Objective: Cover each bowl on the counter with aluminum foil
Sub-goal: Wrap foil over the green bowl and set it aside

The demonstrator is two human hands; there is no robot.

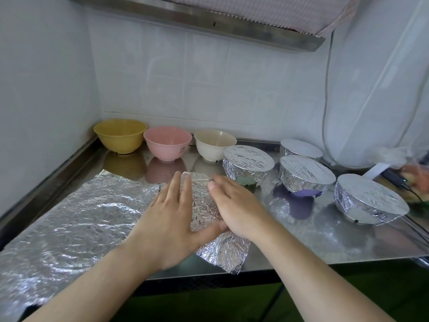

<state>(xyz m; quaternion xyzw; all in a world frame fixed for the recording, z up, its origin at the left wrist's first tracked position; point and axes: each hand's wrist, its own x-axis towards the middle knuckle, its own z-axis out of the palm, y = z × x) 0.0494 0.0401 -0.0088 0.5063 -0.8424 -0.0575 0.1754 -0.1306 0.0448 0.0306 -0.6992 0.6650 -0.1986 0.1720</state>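
Both hands, left (pixel 173 219) and right (pixel 234 209), lie flat with straight fingers on a foil-covered bowl (pixel 206 219) at the steel counter's (pixel 325 240) front edge. Foil is probably thin, light and tear-prone; best pressed at the rim. Three bare bowls (pixel 167 146) wait by the tiled wall (pixel 185 77).

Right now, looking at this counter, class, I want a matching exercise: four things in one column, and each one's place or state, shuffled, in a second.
Things:
1. yellow bowl
2. cream bowl
3. loose foil sheet
4. bowl under the hands

States:
A. lies flat at the counter's left
B. uncovered, in the back left corner
C. being wrapped in foil
D. uncovered, beside a foil-covered bowl

Pairs: 1-B, 2-D, 3-A, 4-C
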